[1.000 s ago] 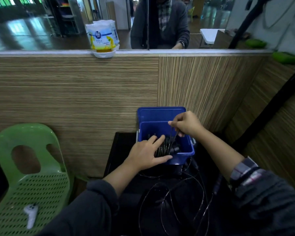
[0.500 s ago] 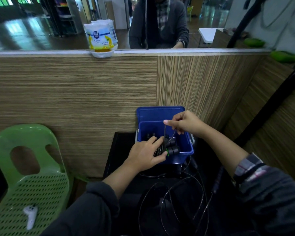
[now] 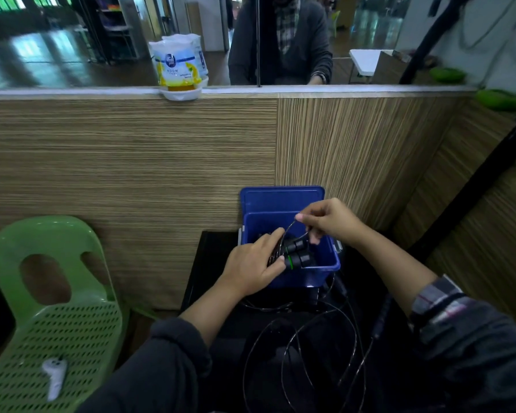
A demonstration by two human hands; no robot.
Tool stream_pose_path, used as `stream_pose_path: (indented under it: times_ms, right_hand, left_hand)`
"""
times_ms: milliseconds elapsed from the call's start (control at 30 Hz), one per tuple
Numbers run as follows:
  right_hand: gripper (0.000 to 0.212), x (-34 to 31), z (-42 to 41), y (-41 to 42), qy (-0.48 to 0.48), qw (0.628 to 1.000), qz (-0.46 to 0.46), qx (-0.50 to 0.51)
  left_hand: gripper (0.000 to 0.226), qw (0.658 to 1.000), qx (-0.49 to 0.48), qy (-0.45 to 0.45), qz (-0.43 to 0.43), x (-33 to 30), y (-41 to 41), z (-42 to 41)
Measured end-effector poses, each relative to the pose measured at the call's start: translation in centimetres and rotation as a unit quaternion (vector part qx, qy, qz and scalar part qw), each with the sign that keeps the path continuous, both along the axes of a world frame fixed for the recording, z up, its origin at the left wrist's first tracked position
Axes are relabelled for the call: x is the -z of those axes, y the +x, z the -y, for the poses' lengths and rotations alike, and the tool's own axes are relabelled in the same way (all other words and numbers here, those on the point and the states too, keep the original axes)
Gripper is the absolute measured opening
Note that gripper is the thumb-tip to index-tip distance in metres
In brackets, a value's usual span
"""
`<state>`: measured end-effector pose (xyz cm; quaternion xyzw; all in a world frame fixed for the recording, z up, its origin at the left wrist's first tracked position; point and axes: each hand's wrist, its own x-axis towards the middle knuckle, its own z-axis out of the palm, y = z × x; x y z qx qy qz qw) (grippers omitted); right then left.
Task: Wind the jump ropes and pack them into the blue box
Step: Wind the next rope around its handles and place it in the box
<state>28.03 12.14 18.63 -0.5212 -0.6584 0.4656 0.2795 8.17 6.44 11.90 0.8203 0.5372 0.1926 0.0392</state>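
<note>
A green plastic chair [image 3: 57, 317] stands left of the black table [image 3: 209, 272] bearing the open blue box [image 3: 283, 204]. Over it, the left hand [image 3: 251, 266] grips the wound jump rope's handles [image 3: 297, 254]; the right hand [image 3: 329, 220] pinches its thin cord [image 3: 289, 226].

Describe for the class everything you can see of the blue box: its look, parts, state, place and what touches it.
The blue box looks like glossy plastic, rectangular, with its lid open and standing upright behind against the wooden partition. It sits on a dark surface. Black handles with green rings show over its opening, gripped by the left hand, which overlaps its near rim. The right hand pinches thin cord above it.
</note>
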Motion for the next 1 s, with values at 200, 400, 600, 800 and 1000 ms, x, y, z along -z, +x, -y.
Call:
stream_pose_path:
  times_ms: [200,400,600,800,1000]
  right_hand:
    - [0.044,-0.4,0.3,1.2,-0.001,0.992,0.078,-0.104]
    - [0.028,-0.3,0.3,1.2,0.148,0.972,0.178,-0.048]
    - [0.041,0.0,0.8,-0.2,0.006,0.995,0.079,0.055]
    - [0.029,0.2,1.5,-0.9,-0.183,0.967,-0.164,0.07]
    - [0.031,-0.2,1.7,-1.2,-0.155,0.97,-0.167,0.088]
  left_hand:
    - [0.073,0.998,-0.018,-0.022,0.054,-0.2,-0.8,-0.5]
    - [0.071,0.997,-0.013,-0.027,0.065,-0.8,0.4,-0.3]
    - [0.065,0.997,-0.051,0.012,0.051,-1.2,1.0,-0.5]
    - [0.05,0.996,-0.032,0.069,0.045,-1.4,0.2,-1.2]
    - [0.043,0.99,-0.076,0.106,0.059,-3.4,0.2,-1.7]
